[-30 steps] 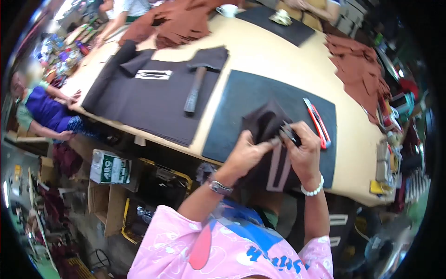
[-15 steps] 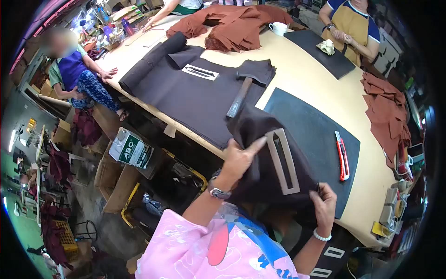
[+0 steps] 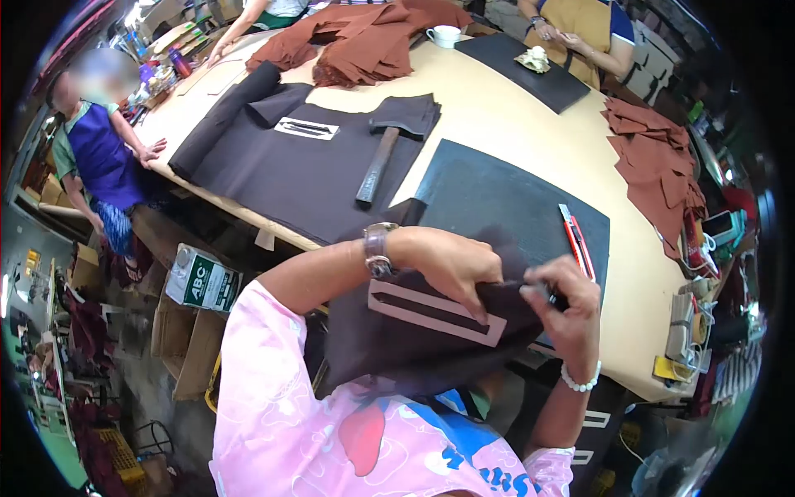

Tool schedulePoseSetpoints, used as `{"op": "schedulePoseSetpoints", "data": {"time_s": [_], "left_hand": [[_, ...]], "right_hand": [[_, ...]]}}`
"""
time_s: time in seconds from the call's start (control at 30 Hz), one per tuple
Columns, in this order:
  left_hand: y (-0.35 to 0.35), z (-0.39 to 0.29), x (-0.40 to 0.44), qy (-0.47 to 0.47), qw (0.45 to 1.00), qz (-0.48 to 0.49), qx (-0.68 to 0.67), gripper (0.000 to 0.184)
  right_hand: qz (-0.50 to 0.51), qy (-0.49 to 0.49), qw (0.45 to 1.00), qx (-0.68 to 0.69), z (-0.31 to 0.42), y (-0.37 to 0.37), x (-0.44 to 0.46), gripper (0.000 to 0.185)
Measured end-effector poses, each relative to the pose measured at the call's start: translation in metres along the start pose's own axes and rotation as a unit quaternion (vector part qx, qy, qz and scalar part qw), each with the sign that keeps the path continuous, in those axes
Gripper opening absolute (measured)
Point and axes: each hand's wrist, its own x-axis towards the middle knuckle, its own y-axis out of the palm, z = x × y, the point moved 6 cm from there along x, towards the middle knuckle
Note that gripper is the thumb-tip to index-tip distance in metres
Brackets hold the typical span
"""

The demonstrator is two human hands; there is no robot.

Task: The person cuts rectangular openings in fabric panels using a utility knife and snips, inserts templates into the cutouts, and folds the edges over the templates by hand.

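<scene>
Dark cloth (image 3: 414,356) is pinched by the left fingers (image 3: 474,300), while the right fingers (image 3: 563,272) curl round a blurred dark object (image 3: 543,291).

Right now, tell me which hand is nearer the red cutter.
Right. The right hand is just on the near side of the red cutter; the left hand is farther away, off to its left, on the dark cloth.
</scene>
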Motion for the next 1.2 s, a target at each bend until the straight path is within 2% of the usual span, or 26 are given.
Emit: {"op": "schedulePoseSetpoints", "data": {"time_s": [0.03,0.1,0.13,0.17,0.2,0.23,0.27,0.3,0.33,0.4,0.47,0.53,0.6,0.67,0.77,0.87,0.9,1.0,1.1,1.2], "left_hand": [[-0.001,0.013,-0.003,0.011,0.999,-0.029,0.003,0.037],[-0.013,0.042,-0.034,-0.018,0.984,-0.171,-0.046,0.04],[-0.025,0.048,-0.059,-0.111,0.973,-0.177,-0.096,0.04],[-0.032,0.072,-0.091,-0.213,0.933,-0.27,-0.101,0.035],[-0.037,0.092,-0.13,-0.302,0.86,-0.383,-0.148,0.029],[-0.035,0.121,-0.166,-0.34,0.784,-0.47,-0.22,0.029],[-0.04,0.107,-0.192,-0.36,0.712,-0.56,-0.224,0.032],[-0.03,0.134,-0.223,-0.348,0.618,-0.655,-0.261,0.032],[-0.03,0.106,-0.212,-0.219,0.587,-0.694,-0.356,0.038],[-0.023,0.105,-0.196,-0.174,0.579,-0.698,-0.383,0.037],[-0.007,0.113,-0.155,-0.192,0.548,-0.709,-0.399,0.034],[0.009,0.082,-0.091,-0.226,0.57,-0.685,-0.393,0.032],[0.031,0.081,-0.024,-0.019,0.558,-0.654,-0.51,0.027],[0.051,0.075,0.018,0.05,0.552,-0.588,-0.59,0.025],[0.063,0.064,0.032,0.051,0.531,-0.57,-0.625,0.017],[0.064,0.066,0.031,0.068,0.59,-0.591,-0.545,0.016],[0.064,0.065,0.03,0.059,0.608,-0.59,-0.528,0.016],[0.059,0.058,0.025,0.033,0.653,-0.568,-0.5,0.016],[0.061,0.049,0.015,0.014,0.666,-0.519,-0.536,0.016],[0.072,0.063,0.004,-0.008,0.63,-0.478,-0.612,0.016]], "right_hand": [[-0.086,-0.022,0.996,-0.012,-0.007,-0.007,-0.001,0.022],[-0.254,0.034,0.961,0.105,-0.046,-0.013,-0.011,0.022],[-0.334,0.062,0.926,0.162,-0.063,-0.017,-0.019,0.022],[-0.321,0.089,0.922,0.198,-0.073,-0.016,-0.023,0.023],[-0.309,0.119,0.914,0.234,-0.083,-0.013,-0.029,0.026],[-0.297,0.149,0.904,0.27,-0.091,-0.011,-0.036,0.031],[-0.285,0.179,0.891,0.304,-0.098,-0.008,-0.043,0.036],[-0.288,0.225,0.883,0.294,-0.1,-0.001,-0.046,0.042],[-0.285,0.253,0.868,0.319,-0.104,0.006,-0.048,0.035],[-0.243,0.271,0.866,0.344,-0.101,0.023,-0.047,0.03],[-0.203,0.256,0.86,0.392,-0.088,0.038,-0.043,0.027],[-0.173,0.248,0.869,0.391,-0.063,0.047,-0.039,0.028],[-0.138,0.238,0.869,0.412,-0.044,0.058,-0.04,0.029],[-0.14,0.244,0.839,0.465,-0.044,0.071,-0.049,0.028],[-0.19,0.283,0.827,0.446,-0.067,0.079,-0.07,0.029],[-0.216,0.276,0.828,0.438,-0.075,0.074,-0.074,0.029],[-0.199,0.269,0.847,0.413,-0.073,0.066,-0.072,0.031],[-0.269,0.176,0.891,0.32,-0.059,0.04,-0.045,0.034],[-0.253,0.118,0.942,0.187,-0.06,0.023,-0.007,0.036],[-0.115,0.138,0.962,0.205,-0.093,0.044,0.031,0.037]]}}
